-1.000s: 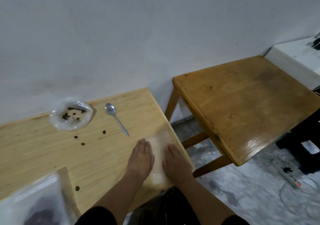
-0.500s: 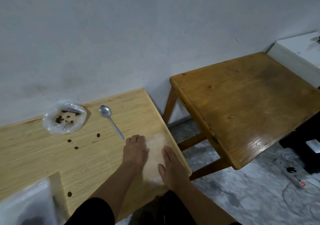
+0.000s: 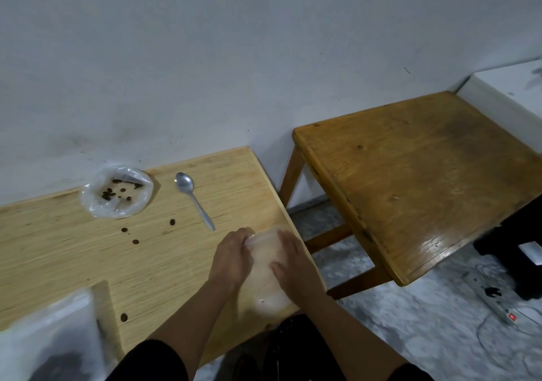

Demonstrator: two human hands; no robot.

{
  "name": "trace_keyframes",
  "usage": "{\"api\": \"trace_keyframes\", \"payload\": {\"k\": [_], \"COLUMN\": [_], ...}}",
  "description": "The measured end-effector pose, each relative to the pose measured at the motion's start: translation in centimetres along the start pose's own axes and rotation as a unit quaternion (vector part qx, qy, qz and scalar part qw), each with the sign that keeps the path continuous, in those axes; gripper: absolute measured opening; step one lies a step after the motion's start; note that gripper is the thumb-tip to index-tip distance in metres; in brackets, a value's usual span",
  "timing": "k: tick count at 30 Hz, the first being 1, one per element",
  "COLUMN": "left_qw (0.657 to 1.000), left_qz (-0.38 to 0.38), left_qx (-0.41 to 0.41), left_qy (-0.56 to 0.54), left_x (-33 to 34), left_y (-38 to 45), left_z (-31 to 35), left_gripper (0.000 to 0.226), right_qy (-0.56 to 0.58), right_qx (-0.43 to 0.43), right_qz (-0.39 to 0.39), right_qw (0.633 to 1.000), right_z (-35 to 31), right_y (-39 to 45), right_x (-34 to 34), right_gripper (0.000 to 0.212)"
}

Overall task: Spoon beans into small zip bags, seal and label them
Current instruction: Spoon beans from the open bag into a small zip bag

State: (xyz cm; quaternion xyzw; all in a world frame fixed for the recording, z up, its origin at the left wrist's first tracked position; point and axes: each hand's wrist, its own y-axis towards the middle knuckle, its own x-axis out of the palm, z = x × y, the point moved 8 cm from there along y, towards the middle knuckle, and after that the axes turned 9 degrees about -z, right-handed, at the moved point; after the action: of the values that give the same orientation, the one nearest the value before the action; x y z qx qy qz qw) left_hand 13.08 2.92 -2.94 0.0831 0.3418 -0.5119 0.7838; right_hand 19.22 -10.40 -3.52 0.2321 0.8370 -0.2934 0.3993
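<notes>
A clear small zip bag [image 3: 265, 266] lies near the right front corner of the light wooden table [image 3: 73, 260]. My left hand [image 3: 231, 256] grips its upper left edge, fingers curled at the bag's top. My right hand [image 3: 293, 259] rests on its right side, fingers pressing down on the plastic. A metal spoon [image 3: 192, 197] lies on the table beyond my hands. An open plastic bag with a few dark beans [image 3: 117, 194] sits at the back. Loose beans [image 3: 135, 242] are scattered on the wood between them.
A large blurred plastic bag with dark contents [image 3: 50, 342] fills the front left corner. A darker wooden table [image 3: 419, 175] stands to the right across a gap. A white power strip [image 3: 498, 307] with cables lies on the grey floor.
Both hands lay flat on the bag before. Now my left hand's fingers have curled onto its top left edge, and my right hand has turned inward over the plastic. The camera view has drifted slightly.
</notes>
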Motion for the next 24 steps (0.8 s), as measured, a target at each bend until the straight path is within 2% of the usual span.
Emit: {"api": "trace_keyframes", "payload": {"k": [3, 6, 8, 11, 14, 17, 20, 24], "left_qw": [0.995, 0.991, 0.988, 0.970, 0.937, 0.921, 0.910, 0.909], "left_qz": [0.000, 0.035, 0.092, 0.224, 0.326, 0.301, 0.298, 0.308], "left_qx": [0.073, 0.099, 0.090, 0.049, 0.015, -0.022, -0.016, -0.004], "left_qy": [-0.075, -0.085, -0.081, -0.087, -0.122, -0.248, -0.289, -0.282], "left_x": [-2.3, -5.7, -8.6, -13.7, -17.9, -19.8, -22.0, -24.8], "left_y": [-1.0, -1.7, -2.2, -4.3, -7.2, -8.4, -9.6, -11.2], "left_z": [1.3, 2.1, 1.8, 0.9, 0.0, -1.8, -3.3, -5.2], "left_gripper": [0.029, 0.031, 0.032, 0.040, 0.047, 0.051, 0.049, 0.037], "right_qy": [0.013, -0.005, 0.005, 0.105, 0.296, 0.428, 0.472, 0.473], "right_qx": [-0.050, -0.117, -0.147, -0.169, -0.131, -0.141, -0.167, -0.157], "right_qz": [0.081, 0.133, 0.138, 0.164, 0.094, 0.005, -0.055, -0.116], "right_qw": [0.995, 0.984, 0.980, 0.966, 0.941, 0.893, 0.864, 0.859], "right_z": [-2.7, -6.8, -9.9, -14.0, -17.4, -22.0, -26.0, -29.2], "right_y": [0.7, 1.7, 2.1, 2.2, 3.0, 3.4, 2.9, 3.0], "right_x": [-3.1, -5.6, -6.7, -7.9, -6.6, -4.5, -3.1, -1.0], "right_gripper": [0.068, 0.041, 0.020, 0.009, 0.004, 0.010, 0.015, 0.026]}}
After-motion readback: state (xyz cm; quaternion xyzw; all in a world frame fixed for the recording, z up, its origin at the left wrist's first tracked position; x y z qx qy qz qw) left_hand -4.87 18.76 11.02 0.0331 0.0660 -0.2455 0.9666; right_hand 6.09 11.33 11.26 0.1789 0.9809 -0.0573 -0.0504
